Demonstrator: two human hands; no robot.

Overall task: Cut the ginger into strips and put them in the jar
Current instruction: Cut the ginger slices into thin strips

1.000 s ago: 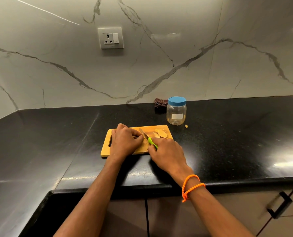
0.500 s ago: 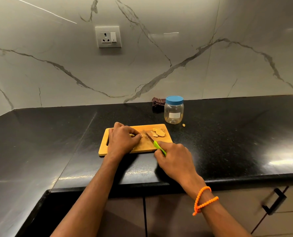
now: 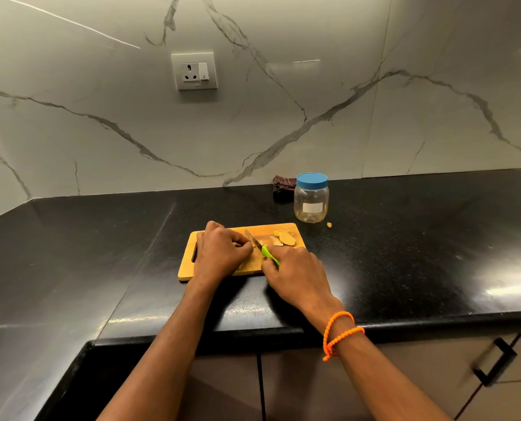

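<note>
A wooden cutting board [image 3: 265, 228] lies on the black counter. My left hand [image 3: 219, 253] sits on the board with fingers curled, pinching a small ginger piece that is mostly hidden under the fingertips. My right hand [image 3: 295, 273] grips a knife with a green handle [image 3: 269, 255]; its blade [image 3: 252, 238] points up-left and touches the board just right of my left fingertips. Several ginger slices [image 3: 283, 237] lie at the board's right end. A clear jar with a blue lid [image 3: 311, 197] stands closed behind the board, to the right.
A small ginger bit [image 3: 329, 225] lies on the counter beside the jar. A dark folded cloth [image 3: 283, 186] sits against the marble wall behind the jar. A wall socket [image 3: 194, 70] is above. A cabinet handle [image 3: 496, 360] shows below the counter edge.
My right hand drew the knife back toward me half a second ago and has now pushed it forward again beside my left fingertips. My left hand stayed in place.
</note>
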